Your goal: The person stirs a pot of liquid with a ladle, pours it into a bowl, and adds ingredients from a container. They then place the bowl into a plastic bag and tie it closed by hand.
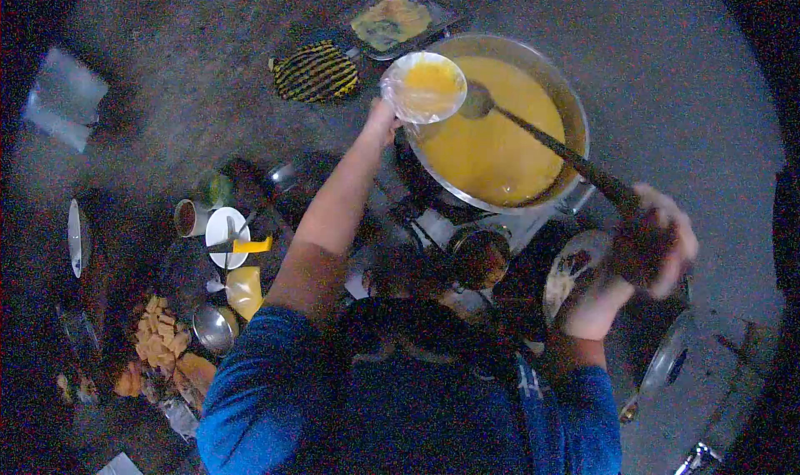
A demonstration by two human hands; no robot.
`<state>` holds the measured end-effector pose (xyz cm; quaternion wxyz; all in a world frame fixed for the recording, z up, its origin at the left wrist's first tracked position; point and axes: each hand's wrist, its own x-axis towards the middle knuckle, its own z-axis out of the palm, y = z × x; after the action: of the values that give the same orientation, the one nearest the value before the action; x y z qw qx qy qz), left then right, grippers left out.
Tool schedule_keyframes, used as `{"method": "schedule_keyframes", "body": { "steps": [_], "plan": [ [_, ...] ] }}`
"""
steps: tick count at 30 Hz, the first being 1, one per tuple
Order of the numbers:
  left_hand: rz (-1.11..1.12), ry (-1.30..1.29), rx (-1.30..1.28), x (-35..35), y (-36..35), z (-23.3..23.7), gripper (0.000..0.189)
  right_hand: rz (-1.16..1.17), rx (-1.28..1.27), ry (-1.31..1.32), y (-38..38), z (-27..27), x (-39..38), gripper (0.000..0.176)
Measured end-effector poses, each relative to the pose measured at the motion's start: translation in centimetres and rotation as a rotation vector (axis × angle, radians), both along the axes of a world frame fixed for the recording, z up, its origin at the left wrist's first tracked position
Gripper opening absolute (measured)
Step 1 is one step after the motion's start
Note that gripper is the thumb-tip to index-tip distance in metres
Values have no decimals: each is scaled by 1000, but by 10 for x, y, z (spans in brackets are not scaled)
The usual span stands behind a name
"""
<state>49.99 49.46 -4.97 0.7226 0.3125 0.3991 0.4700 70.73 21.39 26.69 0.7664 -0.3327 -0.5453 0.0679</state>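
Note:
My left hand [385, 122] grips a small white bowl [407, 115], which looks lined with clear plastic and has yellow food inside. It is held tilted at the left rim of a large metal pot [575, 112] of thick yellow soup [508, 154]. In my right hand [667, 242], fingers wrapped round it, is the dark handle of a long ladle [583, 167]. The ladle's round head [477, 100] is over the soup, right beside the bowl. The right hand is somewhat blurred, and my left fingers are partly hidden behind the bowl.
Behind the bowl lie a yellow-and-black striped cloth [315, 72] and a tray of food [392, 21]. To the left are a white plate [227, 225] with a yellow-handled tool, a metal bowl [215, 329] and cut orange pieces [160, 333]. A pan [575, 271] sits near my right forearm.

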Motion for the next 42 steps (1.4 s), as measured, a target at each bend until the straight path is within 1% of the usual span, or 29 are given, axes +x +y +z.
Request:
{"method": "schedule_keyframes", "body": {
  "steps": [1,2,4,5,6,7,8,9,11,12,14,15,16,18,21,22,23,24,27,29,31,33,35,36,37,38,40,42],
  "plan": [
    [0,3,27,-4,1,-2,46,176,-42,109,13,-13,17,27],
    [15,50,53,-9,-14,21,46,351,-85,218,18,-27,40,29],
    [0,140,103,-22,-14,17,44,266,-116,409,22,-26,65,32],
    [-31,181,127,-32,-3,-7,44,223,-132,504,22,-25,71,33],
    [-29,219,108,-33,-3,-10,43,23,-123,600,20,-17,73,36],
    [-27,256,88,-33,-8,1,43,-178,-114,694,16,-11,75,39],
    [12,294,22,-34,-23,8,43,-56,-104,629,3,-19,100,42],
    [51,332,-45,-34,-36,20,44,-144,-92,688,-3,-7,93,44],
    [71,293,-68,-33,-37,11,47,-212,-61,662,-14,5,99,44],
    [81,274,-79,-32,-37,9,48,-138,-38,615,-21,8,106,44],
    [-42,382,-120,-35,-44,29,50,9,6,521,-41,12,131,43],
    [-59,389,-129,-33,-44,34,50,232,45,505,-55,13,152,43],
    [-76,396,-138,-30,-44,40,50,218,55,520,-64,20,152,43],
    [-16,313,-139,-10,-46,42,49,217,76,511,-79,34,152,43],
    [1,147,-104,10,-48,40,49,198,96,475,-98,49,151,38],
    [-32,212,-30,15,-42,27,48,170,99,450,-102,53,148,37],
    [-28,215,-52,19,-36,14,47,141,103,426,-105,56,144,36],
    [-25,219,-75,23,-36,19,46,296,104,405,-105,58,138,36],
    [12,227,-110,27,-32,27,45,155,154,381,-118,58,131,35],
    [84,258,-137,27,-29,24,45,-64,141,405,-122,56,129,36],
    [195,291,-183,20,-31,19,45,-246,110,424,-104,62,118,37],
    [143,233,-121,8,-34,14,52,-692,122,368,-79,66,82,38],
    [100,175,-44,-12,-41,10,58,-433,136,420,-109,59,108,39],
    [88,156,-3,-23,-45,7,61,195,88,362,-126,58,128,38],
    [78,137,41,-36,-46,2,65,67,84,250,-115,62,107,35],
    [69,123,91,-49,-47,-2,68,29,70,158,-103,57,83,32],
    [57,114,149,-85,-57,-7,75,-4,29,-122,-78,45,37,25],
    [79,141,88,-134,-108,51,61,11,26,-416,-54,30,-6,18]
  ]
}}
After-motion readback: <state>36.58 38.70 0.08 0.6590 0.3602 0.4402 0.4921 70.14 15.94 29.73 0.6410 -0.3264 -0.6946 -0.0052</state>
